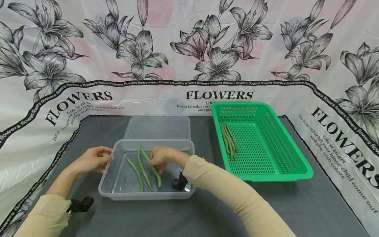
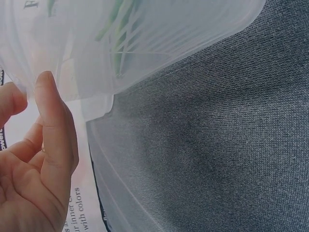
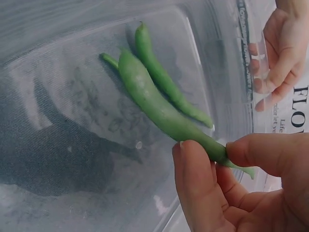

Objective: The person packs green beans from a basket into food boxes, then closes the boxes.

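Observation:
In the head view, a clear plastic container (image 1: 118, 177) stands on the table with three green beans in it. My right hand (image 1: 161, 158) is over its inside, thumb and fingers pinching one green bean (image 3: 154, 106) near its end in the right wrist view. Another green bean (image 3: 166, 84) lies beside it on the container floor, and the tip of a third green bean (image 3: 110, 60) shows behind the held one. At the container's left side, my left hand (image 1: 92, 159) holds the rim between thumb and fingers; those fingers show through the clear wall.
A green perforated basket (image 1: 266, 176) stands to the right, with several green beans (image 1: 228, 141) lying along its left side. Behind the container lies a clear flat lid (image 1: 157, 127). A flower-printed cloth (image 1: 219, 65) covers the back and sides around the dark grey tabletop (image 1: 142, 217).

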`<move>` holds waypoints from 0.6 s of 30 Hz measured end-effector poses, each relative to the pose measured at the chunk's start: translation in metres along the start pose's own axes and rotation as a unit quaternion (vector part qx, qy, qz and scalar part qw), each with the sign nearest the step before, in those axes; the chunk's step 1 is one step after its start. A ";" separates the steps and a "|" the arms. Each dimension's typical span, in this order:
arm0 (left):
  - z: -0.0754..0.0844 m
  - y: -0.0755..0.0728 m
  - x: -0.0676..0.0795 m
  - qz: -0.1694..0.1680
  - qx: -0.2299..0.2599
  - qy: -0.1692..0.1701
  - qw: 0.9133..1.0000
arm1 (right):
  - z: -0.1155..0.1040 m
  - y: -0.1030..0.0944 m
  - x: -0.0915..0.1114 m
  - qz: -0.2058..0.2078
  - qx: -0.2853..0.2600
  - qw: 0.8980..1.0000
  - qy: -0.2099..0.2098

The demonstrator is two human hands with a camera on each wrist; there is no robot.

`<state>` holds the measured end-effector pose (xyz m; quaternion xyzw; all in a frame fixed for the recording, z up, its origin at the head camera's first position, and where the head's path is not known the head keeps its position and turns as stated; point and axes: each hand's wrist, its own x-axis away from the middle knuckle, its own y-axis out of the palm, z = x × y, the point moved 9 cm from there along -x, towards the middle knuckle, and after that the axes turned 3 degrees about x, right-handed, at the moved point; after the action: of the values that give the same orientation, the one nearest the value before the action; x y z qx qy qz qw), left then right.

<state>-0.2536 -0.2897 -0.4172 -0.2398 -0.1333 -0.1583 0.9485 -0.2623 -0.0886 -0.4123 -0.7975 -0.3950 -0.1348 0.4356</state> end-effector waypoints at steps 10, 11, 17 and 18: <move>0.001 0.000 -0.001 0.001 0.004 -0.002 1.000 | 0.000 0.004 -0.003 -0.003 0.057 0.998 0.001; 0.001 0.000 -0.001 0.001 0.004 -0.002 1.000 | 0.001 0.002 -0.003 0.002 0.063 0.998 0.003; 0.002 0.000 0.000 -0.001 0.008 -0.004 1.000 | -0.001 -0.008 0.000 0.026 0.092 0.995 -0.005; 0.002 0.000 0.000 -0.001 0.009 -0.004 1.000 | -0.002 -0.010 0.001 0.028 0.097 0.995 -0.010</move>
<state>-0.2539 -0.2888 -0.4152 -0.2318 -0.1387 -0.1573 0.9499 -0.2691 -0.0867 -0.4047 -0.7637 -0.3881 -0.0752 0.5103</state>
